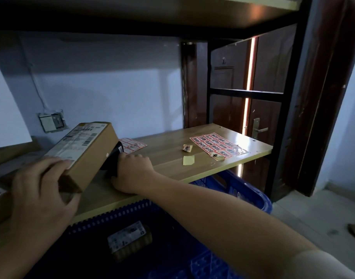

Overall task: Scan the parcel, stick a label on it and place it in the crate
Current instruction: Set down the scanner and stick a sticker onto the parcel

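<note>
Left hand (39,190) gripping tilted parcel (82,154) above shelf (172,156) front edge, right hand (132,174) closed around black scanner (114,156).

- long brown cardboard parcel (88,156): matt kraft board, with a slick white paper shipping label on top
- pale wood-grain shelf board (172,158): smooth, slightly glossy laminate look
- blue plastic crate (247,192): moulded ribbed rim, dull sheen
- red-and-white sticker sheet (217,144): shiny backing paper
- black handheld scanner (114,158): matt plastic
- black shelf frame (246,93): painted metal, satin
</note>
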### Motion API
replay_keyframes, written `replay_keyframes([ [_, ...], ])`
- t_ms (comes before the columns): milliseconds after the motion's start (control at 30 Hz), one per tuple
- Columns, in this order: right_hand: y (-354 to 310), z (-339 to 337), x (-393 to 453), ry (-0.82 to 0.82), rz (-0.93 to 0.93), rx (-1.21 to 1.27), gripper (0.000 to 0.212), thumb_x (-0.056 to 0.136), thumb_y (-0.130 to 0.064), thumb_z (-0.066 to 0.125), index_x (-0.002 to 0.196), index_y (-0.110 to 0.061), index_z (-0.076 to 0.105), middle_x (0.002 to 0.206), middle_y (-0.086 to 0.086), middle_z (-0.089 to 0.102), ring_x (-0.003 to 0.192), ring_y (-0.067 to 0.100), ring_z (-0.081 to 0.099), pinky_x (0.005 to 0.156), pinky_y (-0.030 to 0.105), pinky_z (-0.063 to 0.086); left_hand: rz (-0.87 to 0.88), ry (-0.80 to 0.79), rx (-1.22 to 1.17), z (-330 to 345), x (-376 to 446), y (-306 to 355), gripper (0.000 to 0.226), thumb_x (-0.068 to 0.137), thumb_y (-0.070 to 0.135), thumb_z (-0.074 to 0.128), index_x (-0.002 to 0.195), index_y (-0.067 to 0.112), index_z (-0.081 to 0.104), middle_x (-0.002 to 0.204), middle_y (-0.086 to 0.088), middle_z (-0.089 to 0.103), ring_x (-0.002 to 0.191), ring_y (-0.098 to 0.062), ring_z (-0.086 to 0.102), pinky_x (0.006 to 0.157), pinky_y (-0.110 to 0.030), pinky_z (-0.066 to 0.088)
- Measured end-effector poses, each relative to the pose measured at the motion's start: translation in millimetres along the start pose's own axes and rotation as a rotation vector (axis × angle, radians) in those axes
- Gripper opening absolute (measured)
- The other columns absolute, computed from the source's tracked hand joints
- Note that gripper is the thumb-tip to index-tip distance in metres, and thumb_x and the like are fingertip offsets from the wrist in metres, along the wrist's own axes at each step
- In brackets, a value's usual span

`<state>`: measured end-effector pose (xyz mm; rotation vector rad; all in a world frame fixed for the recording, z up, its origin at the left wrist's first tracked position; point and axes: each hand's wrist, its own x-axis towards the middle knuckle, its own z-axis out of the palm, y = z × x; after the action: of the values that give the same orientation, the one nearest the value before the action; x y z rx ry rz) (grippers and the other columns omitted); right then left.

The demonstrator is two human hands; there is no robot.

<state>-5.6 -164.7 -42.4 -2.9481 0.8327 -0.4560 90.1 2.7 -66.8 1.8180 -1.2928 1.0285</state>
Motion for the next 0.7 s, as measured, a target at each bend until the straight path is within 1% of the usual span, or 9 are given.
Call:
replay_keyframes([
  [67, 3.7, -1.7, -1.5, 0.018, -0.002, 0.012, 0.062, 0.090, -0.050, 0.052, 0.133, -0.006, 0.044, 0.127, 0.017, 0.061, 0.117, 0.036, 0.057, 0.087, 0.043, 0.043, -0.006, -0.020, 0.038, 9.5, -4.6, -11.2, 0.060, 0.074, 0.016, 0.067, 0.129, 0.000, 0.048, 0.131, -0.025, 0.047, 0.124, -0.045, 0.046, 0.104, -0.061, 0.040],
  [100, 5.5, -2.8, -2.5, 0.025, -0.002, 0.010, 0.065, 0.089, -0.053, 0.052, 0.133, -0.006, 0.045, 0.127, 0.017, 0.061, 0.117, 0.036, 0.057, 0.088, 0.043, 0.043, -0.045, -0.022, 0.022, 8.4, -3.0, -11.6, 0.066, 0.071, 0.010, 0.073, 0.130, 0.002, 0.047, 0.132, -0.024, 0.046, 0.125, -0.045, 0.046, 0.104, -0.061, 0.040],
  [167, 8.1, -4.6, -4.9, 0.035, -0.002, 0.002, 0.071, 0.087, -0.059, 0.050, 0.134, -0.007, 0.045, 0.128, 0.017, 0.061, 0.117, 0.037, 0.057, 0.090, 0.044, 0.043, -0.055, -0.020, -0.011, 10.3, -1.5, -10.4, 0.072, 0.065, 0.004, 0.076, 0.131, 0.002, 0.047, 0.133, -0.024, 0.046, 0.126, -0.045, 0.045, 0.104, -0.061, 0.040],
  [267, 15.3, -12.3, -8.8, 0.073, 0.001, 0.029, 0.075, 0.088, -0.065, 0.042, 0.135, -0.007, 0.046, 0.130, 0.018, 0.060, 0.118, 0.037, 0.056, 0.091, 0.045, 0.044, 0.031, -0.016, 0.010, 9.6, 1.5, -5.8, 0.067, 0.067, 0.007, 0.073, 0.129, 0.000, 0.048, 0.131, -0.026, 0.047, 0.125, -0.046, 0.046, 0.104, -0.061, 0.040],
  [333, 30.7, -26.0, -10.4, 0.113, 0.024, 0.056, 0.070, 0.091, -0.063, 0.039, 0.136, -0.010, 0.047, 0.130, 0.016, 0.062, 0.116, 0.035, 0.059, 0.088, 0.044, 0.046, 0.104, -0.004, 0.031, 7.9, 2.8, -1.7, 0.063, 0.070, 0.009, 0.070, 0.128, -0.003, 0.049, 0.129, -0.030, 0.048, 0.122, -0.049, 0.047, 0.102, -0.062, 0.040],
  [400, 60.2, -43.6, -11.1, 0.101, 0.062, 0.068, 0.060, 0.095, -0.054, 0.041, 0.136, -0.011, 0.047, 0.128, 0.014, 0.063, 0.111, 0.033, 0.061, 0.085, 0.041, 0.049, 0.161, 0.020, 0.052, 6.3, 3.1, 1.3, 0.057, 0.074, 0.009, 0.068, 0.126, -0.005, 0.050, 0.126, -0.031, 0.049, 0.118, -0.051, 0.048, 0.101, -0.063, 0.040],
  [500, 124.1, -65.1, -16.8, -0.002, 0.157, 0.102, 0.049, 0.096, -0.042, 0.051, 0.135, -0.012, 0.053, 0.130, 0.013, 0.063, 0.112, 0.031, 0.061, 0.088, 0.037, 0.051, 0.258, 0.046, 0.076, 5.7, 3.2, 10.5, 0.053, 0.072, 0.005, 0.070, 0.121, -0.007, 0.052, 0.119, -0.033, 0.050, 0.113, -0.053, 0.049, 0.099, -0.065, 0.041],
  [600, 182.1, -73.7, -31.8, -0.066, 0.281, 0.030, 0.044, 0.093, -0.042, 0.058, 0.125, -0.012, 0.065, 0.124, 0.011, 0.068, 0.107, 0.027, 0.063, 0.085, 0.036, 0.051, 0.319, 0.085, 0.082, 6.6, 3.9, 17.9, 0.056, 0.069, 0.002, 0.075, 0.119, -0.009, 0.052, 0.118, -0.031, 0.049, 0.111, -0.051, 0.049, 0.098, -0.065, 0.043],
  [700, 216.6, -74.2, -48.7, -0.071, 0.344, -0.010, 0.042, 0.092, -0.040, 0.063, 0.123, -0.011, 0.067, 0.118, 0.010, 0.070, 0.099, 0.025, 0.065, 0.083, 0.036, 0.053, 0.318, 0.089, 0.081, 11.1, 4.1, 22.3, 0.063, 0.064, 0.002, 0.078, 0.120, -0.006, 0.051, 0.119, -0.029, 0.050, 0.113, -0.048, 0.049, 0.107, -0.058, 0.039],
])
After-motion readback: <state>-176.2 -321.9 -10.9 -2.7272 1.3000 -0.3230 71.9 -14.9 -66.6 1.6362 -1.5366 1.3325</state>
